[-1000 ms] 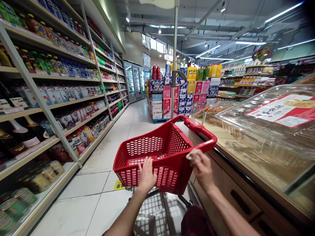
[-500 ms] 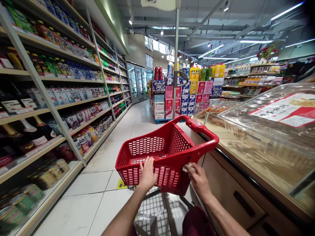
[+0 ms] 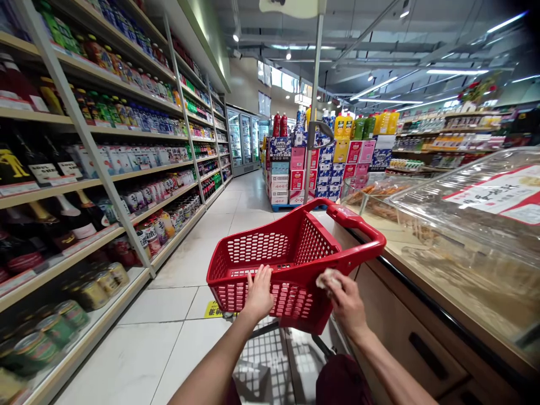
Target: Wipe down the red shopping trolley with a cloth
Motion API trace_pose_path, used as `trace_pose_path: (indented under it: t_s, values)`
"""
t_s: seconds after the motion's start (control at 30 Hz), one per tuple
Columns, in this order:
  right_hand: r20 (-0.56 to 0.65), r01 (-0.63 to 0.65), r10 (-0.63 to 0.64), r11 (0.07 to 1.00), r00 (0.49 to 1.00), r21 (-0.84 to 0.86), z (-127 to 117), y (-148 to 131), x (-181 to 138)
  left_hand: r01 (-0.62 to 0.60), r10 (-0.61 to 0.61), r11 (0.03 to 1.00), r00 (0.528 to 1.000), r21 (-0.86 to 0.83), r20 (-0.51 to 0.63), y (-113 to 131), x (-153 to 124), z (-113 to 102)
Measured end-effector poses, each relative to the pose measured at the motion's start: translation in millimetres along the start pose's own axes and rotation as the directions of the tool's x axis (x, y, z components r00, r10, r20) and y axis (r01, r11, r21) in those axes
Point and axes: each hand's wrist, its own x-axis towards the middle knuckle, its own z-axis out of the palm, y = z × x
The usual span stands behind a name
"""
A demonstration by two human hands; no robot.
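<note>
The left hand [image 3: 259, 295] lies, fingers extended, on the near rim of a red, perforated plastic shopping cart [image 3: 292, 274]. The right hand [image 3: 350, 306] pinches a crumpled, off-white wad [image 3: 329, 279] at the cart's side. A wood-coloured counter [image 3: 392, 301] adjoins; stacked, multicoloured cardboard cartons [image 3: 296, 180] stand beyond.

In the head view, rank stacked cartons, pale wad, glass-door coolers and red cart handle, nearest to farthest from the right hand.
1. Pale wad: in the right hand.
2. Red cart handle: above the hand.
3. Stacked cartons: ahead, past the handle.
4. Glass-door coolers: farther back, left.
</note>
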Motion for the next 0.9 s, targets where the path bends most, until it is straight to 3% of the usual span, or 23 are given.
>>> trace_pose_path:
  t_s: [0.1,0.3,0.5,0.7,0.83,0.9]
  values:
    - [-0.117,-0.037,0.034,0.999,0.993,-0.023,6.0,-4.0,18.9,0.001,-0.002,1.000,1.000,0.009,0.007,-0.1,-0.5,-1.4]
    - [0.140,0.081,-0.083,0.997,0.987,0.015,31.0,-22.2,-19.6,-0.032,0.032,0.999,0.997,0.001,0.067,-3.8,-2.8,-9.4]
    - [-0.016,0.062,-0.062,0.996,0.998,0.058,40.3,-46.0,1.1,0.056,-0.056,0.998,0.998,0.011,0.020,-19.2,-7.9,-15.1]
    - [0.108,0.127,-0.139,0.986,0.984,0.110,56.2,-73.7,-5.6,-0.032,0.033,0.999,0.998,-0.018,0.053,-48.2,-15.0,-21.6]
    - [0.061,0.125,-0.138,0.976,0.989,0.176,62.6,-95.4,9.2,0.169,-0.169,0.985,0.984,0.015,-0.049,-76.7,-22.7,-27.6]
    - [0.075,0.135,-0.149,0.976,0.986,0.169,70.3,-105.7,8.9,0.216,-0.215,0.976,0.975,0.006,-0.047,-86.5,-28.1,-28.5]
